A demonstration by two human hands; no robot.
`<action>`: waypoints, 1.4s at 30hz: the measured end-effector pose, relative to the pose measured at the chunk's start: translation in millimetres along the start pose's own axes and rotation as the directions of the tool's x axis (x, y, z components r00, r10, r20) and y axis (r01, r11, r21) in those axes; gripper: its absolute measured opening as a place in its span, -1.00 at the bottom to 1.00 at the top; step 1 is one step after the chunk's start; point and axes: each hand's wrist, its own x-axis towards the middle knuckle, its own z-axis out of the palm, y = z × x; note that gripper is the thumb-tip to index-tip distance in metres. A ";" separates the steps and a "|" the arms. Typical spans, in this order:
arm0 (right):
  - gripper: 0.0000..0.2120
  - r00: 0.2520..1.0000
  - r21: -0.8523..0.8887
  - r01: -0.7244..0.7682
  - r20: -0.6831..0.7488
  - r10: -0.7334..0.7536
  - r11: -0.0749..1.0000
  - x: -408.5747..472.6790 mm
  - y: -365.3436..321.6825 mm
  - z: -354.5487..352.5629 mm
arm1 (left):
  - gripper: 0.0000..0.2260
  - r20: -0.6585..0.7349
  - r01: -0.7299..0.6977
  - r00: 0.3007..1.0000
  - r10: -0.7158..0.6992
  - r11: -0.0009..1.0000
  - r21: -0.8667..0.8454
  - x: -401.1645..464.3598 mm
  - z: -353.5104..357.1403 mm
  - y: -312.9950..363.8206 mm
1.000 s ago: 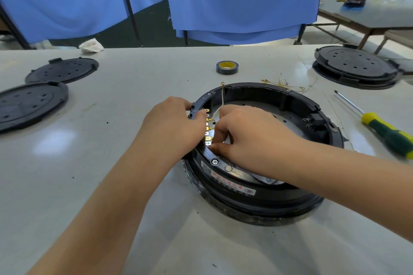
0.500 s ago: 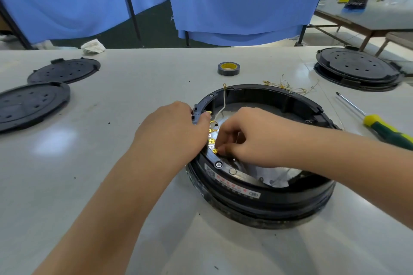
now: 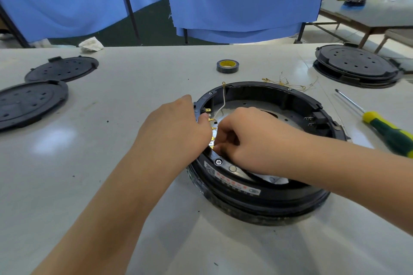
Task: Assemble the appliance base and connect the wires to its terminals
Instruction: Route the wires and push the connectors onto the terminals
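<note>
The left hand (image 3: 176,127) curls over the black ring-shaped appliance base (image 3: 263,194) at its nine o'clock rim, beside the brass terminals (image 3: 212,128). The right hand (image 3: 250,138) pinches there too; what it grips is hidden. A white wire (image 3: 223,100) rises toward eleven. Tape roll (image 3: 227,66) at twelve, screwdriver (image 3: 388,129) at three, loose wires (image 3: 286,82) at one.

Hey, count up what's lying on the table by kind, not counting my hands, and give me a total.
Round black appliance base being wired: 1
Loose black round covers, left side: 2
Stacked black round unit, far right: 1
Tape roll: 1
Screwdriver: 1
Bundle of loose wires: 1
Crumpled white rag: 1
Total: 8
</note>
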 end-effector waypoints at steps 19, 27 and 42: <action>-0.82 0.995 0.235 0.001 0.100 -0.026 0.972 -2.6 12.3 -23.0 | -0.70 0.056 -0.006 0.998 0.008 0.999 -0.032 -0.2 -6.7 -5.7; -0.81 0.961 0.149 -0.113 0.268 0.069 0.982 -24.9 50.3 -72.6 | -0.60 0.206 0.059 0.977 -0.056 0.998 -0.006 9.6 -25.3 -16.4; -0.86 0.866 -0.006 -0.081 0.495 0.073 0.997 -40.0 55.0 -92.5 | -0.84 0.591 -0.250 0.727 0.350 0.936 -0.247 8.5 -37.5 73.9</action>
